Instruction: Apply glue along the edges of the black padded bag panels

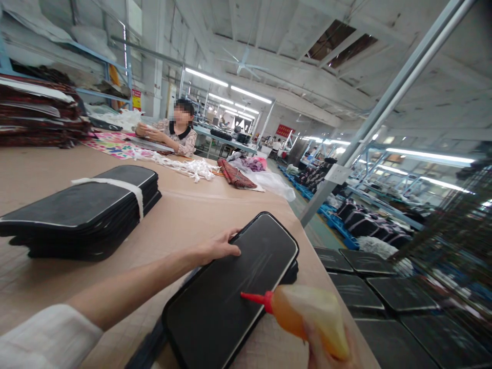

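A black rounded panel with a pale edge line [230, 297] lies tilted on top of other dark panels in front of me. My left hand [223, 246] grips its far left edge, thumb on the upper face and the other fingers hidden beneath. In my right hand [326, 348] is a glue bottle [303, 312], see-through with amber liquid and a red nozzle. The nozzle tip points left, at or just above the panel's middle; contact cannot be told. Faint whitish streaks mark the panel's surface near the tip.
A stack of black panels tied with a white strip [88, 200] stands at left on the brown tabletop [184, 205]. Across the table sits another person [180, 128] by white scraps [188, 166]. A slanted metal post [326, 184] and more black panels [400, 292] are at right.
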A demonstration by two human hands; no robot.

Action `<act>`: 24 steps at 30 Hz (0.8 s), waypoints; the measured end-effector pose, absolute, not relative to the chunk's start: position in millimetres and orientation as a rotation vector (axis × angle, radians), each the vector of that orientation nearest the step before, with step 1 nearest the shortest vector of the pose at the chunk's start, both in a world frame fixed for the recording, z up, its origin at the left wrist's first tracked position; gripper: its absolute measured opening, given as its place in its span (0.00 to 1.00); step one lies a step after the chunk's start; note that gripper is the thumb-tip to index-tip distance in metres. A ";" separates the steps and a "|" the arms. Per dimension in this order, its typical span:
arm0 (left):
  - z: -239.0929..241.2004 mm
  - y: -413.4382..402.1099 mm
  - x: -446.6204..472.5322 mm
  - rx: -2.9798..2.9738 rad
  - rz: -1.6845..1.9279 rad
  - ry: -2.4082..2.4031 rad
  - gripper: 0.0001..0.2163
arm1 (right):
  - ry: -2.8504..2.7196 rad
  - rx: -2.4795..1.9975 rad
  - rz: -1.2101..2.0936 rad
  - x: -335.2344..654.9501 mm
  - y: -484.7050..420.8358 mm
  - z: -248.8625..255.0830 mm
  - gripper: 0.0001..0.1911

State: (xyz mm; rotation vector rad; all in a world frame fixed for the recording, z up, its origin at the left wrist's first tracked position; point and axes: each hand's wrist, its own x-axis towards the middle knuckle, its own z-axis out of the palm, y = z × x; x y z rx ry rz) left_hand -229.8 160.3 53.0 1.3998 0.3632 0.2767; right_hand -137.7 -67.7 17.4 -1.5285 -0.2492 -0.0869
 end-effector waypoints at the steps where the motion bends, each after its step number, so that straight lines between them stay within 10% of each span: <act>1: 55.2 159.0 -230.8 1.455 0.277 0.337 0.31 | -0.183 -1.472 -0.017 -129.7 -64.0 17.2 0.34; 24: 48.4 160.6 -222.7 1.227 0.136 0.383 0.33 | -0.192 -1.285 -0.158 -93.7 -59.4 33.8 0.29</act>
